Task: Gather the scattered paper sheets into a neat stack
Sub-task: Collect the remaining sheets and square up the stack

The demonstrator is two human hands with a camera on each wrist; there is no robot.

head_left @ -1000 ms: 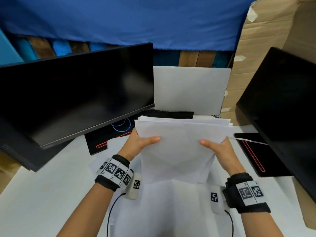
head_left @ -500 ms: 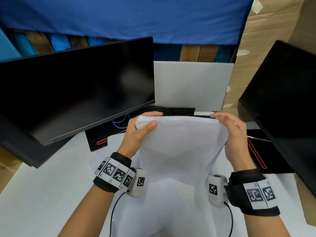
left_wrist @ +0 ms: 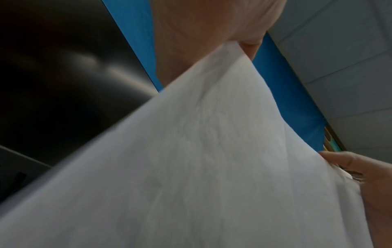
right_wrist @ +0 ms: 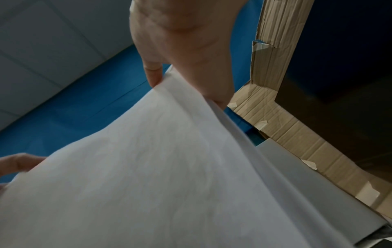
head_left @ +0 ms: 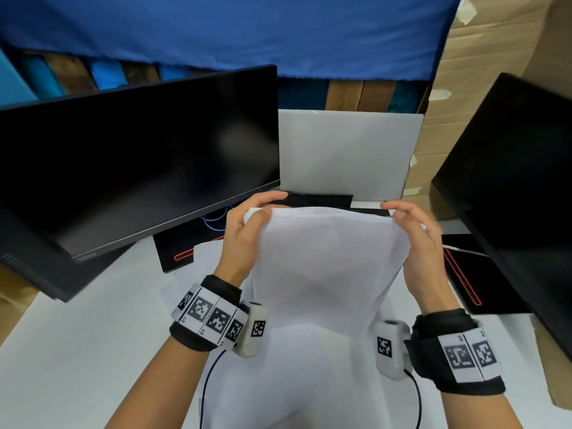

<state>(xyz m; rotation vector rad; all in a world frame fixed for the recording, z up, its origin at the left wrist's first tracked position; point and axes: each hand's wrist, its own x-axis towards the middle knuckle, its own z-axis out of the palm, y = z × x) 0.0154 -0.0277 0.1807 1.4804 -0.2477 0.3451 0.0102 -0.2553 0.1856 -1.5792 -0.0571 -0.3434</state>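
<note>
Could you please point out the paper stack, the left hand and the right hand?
paper stack (head_left: pixel 328 267), head view, middle of its front sheet.
left hand (head_left: pixel 244 233), head view, back of the hand.
right hand (head_left: pixel 424 252), head view, back of the hand.

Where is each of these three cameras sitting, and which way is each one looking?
Head: on the person's head, facing forward and down at the white desk; shows forearms, left hand, right hand.
Left wrist: looks up along the left hand at the white paper bundle.
Right wrist: looks up along the right hand, brown cardboard beside.
All share the bundle.
</note>
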